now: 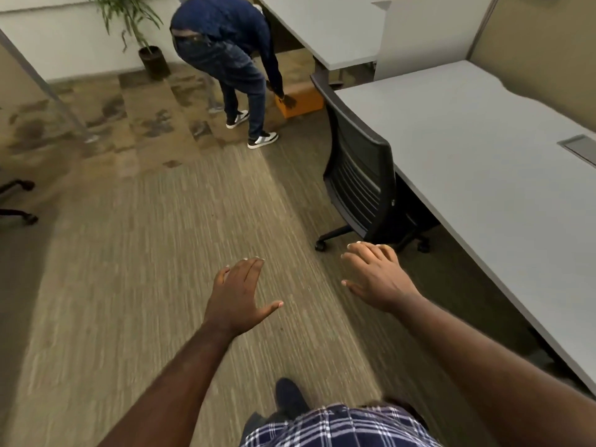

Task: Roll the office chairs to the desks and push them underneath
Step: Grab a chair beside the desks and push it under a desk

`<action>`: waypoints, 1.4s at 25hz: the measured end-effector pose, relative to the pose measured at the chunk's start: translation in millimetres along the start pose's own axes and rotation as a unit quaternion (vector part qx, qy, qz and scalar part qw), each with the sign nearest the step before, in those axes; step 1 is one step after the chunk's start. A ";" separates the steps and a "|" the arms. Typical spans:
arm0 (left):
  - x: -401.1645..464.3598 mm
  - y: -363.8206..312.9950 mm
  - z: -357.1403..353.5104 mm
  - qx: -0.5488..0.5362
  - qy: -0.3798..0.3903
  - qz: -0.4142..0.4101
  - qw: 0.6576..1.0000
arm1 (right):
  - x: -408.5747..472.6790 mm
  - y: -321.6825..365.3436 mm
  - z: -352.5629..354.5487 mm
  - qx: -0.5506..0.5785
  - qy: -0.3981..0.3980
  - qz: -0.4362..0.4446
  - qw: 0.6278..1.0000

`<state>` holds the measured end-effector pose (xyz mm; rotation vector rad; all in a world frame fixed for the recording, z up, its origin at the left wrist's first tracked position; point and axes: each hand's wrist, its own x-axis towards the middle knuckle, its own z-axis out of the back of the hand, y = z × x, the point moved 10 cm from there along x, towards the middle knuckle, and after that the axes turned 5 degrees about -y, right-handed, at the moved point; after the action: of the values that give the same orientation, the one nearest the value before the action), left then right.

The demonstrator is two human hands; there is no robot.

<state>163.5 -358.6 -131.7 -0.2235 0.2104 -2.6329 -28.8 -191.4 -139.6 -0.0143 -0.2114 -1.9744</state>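
At the far left edge, the dark legs and casters of a second chair (17,201) poke into view on the carpet (135,253); the rest of it is cut off. Further back stands a potted plant (142,33) against the pale wall. Right of the plant, another person (225,59) in a dark blue top and jeans bends over with a hand on an orange box (303,100) lying on the floor.

In the foreground the left hand (238,295) hangs palm down over the carpet, fingers spread and thumb out, holding nothing. The right hand (375,275) is just beside it, likewise spread wide and empty, with its fingertips near the chair's base but not touching it.

The office chair (358,175) is black, with a tall curved back ribbed by horizontal slats and a star base on casters (two casters show clearly, one at the left front, one at the right). Its back faces the aisle and its seat is tucked under the edge of the grey desk (483,150), the back sitting close against the desk edge. A grey cable hatch (579,146) is set into the desk top at the far right, and a second grey desk (325,27) stands beyond.
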 end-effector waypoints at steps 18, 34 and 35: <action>377.2 2.6 20.3 0.013 -0.019 -0.197 0.980 | 241.3 -160.7 62.4 -0.056 -0.133 -0.210 0.967; 603.6 -21.6 -18.8 0.061 0.048 -0.322 0.944 | 335.0 -231.2 26.6 -0.023 -0.011 -0.444 0.896; 615.3 -23.9 -23.8 0.054 0.060 -0.334 0.939 | 337.2 -233.6 27.7 -0.027 -0.013 -0.459 0.888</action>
<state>-386.4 -631.1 -76.4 -0.1047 0.0252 -3.3279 -380.0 -403.1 -109.2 0.0285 -0.1965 -2.9317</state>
